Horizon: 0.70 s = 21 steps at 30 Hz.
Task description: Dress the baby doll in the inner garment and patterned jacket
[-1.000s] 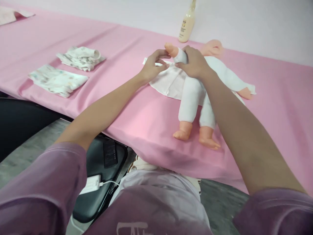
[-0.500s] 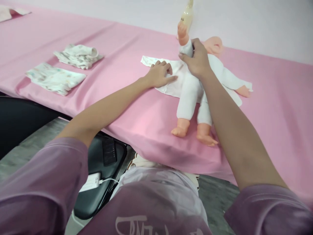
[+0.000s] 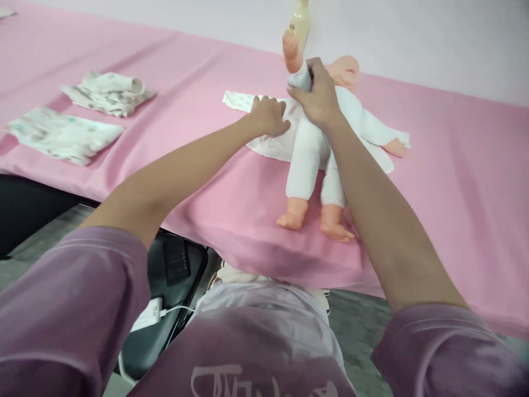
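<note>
A baby doll [image 3: 305, 160] with a soft white body lies on its back, its feet toward me. My right hand [image 3: 320, 99] is wrapped round the doll's raised arm, near the wrist, and the doll's small hand points up. Under the doll a white baby shirt [image 3: 268, 148] is spread open, with a patterned sleeve stretching out to the left. My left hand [image 3: 268, 117] lies on that left side of the shirt, its fingers curled on the cloth by the sleeve's base. The doll's other arm, at the right, has white cloth down to its hand. My right hand partly covers the doll's chest.
Two folded patterned garments, one nearer [image 3: 61, 135] and one behind [image 3: 109, 94], lie on the pink tablecloth [image 3: 198, 71] at the left. A pale bottle [image 3: 300, 25] stands by the wall. A black chair [image 3: 144, 353] below holds a phone [image 3: 176, 259] and a white power bank [image 3: 149, 315].
My left thumb and fingers have drawn in closer on the shirt. My right hand still grips the doll's arm. The whole view has shifted slightly, moving things leftward.
</note>
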Each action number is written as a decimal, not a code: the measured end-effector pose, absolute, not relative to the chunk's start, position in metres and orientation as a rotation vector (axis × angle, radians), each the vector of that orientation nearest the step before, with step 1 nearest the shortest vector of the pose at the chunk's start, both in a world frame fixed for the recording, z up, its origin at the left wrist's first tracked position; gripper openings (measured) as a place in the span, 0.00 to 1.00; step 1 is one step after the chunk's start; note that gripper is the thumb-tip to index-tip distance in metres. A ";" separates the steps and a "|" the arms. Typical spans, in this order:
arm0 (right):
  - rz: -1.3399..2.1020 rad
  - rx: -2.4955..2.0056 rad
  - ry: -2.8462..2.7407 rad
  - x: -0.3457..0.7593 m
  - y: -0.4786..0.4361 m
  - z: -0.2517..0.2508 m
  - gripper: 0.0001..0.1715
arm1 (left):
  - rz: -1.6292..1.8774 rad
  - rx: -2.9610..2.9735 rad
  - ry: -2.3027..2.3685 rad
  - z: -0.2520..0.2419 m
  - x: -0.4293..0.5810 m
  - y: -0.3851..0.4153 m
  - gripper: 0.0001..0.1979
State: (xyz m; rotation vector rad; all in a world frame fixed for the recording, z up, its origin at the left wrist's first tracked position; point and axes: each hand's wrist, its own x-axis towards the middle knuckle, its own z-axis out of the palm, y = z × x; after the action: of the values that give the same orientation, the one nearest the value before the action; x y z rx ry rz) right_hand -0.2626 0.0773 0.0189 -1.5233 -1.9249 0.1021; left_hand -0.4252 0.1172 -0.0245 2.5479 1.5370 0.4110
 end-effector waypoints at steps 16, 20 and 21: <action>0.103 -1.467 -1.935 -0.262 0.078 0.016 0.16 | 0.307 2.382 1.592 -0.002 -0.436 0.113 0.26; 0.102 -1.446 -1.934 -0.263 0.075 0.016 0.16 | 0.364 2.306 1.591 -0.009 -0.436 0.119 0.21; 0.096 -1.446 -1.934 -0.264 0.074 0.016 0.16 | 0.375 2.295 1.589 -0.012 -0.437 0.121 0.21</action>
State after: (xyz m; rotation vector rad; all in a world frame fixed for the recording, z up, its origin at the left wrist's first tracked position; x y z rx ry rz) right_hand -0.2639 0.0741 0.0158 -1.4458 -1.9341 0.0957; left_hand -0.4367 0.1209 -0.0115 2.2948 1.5894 0.3753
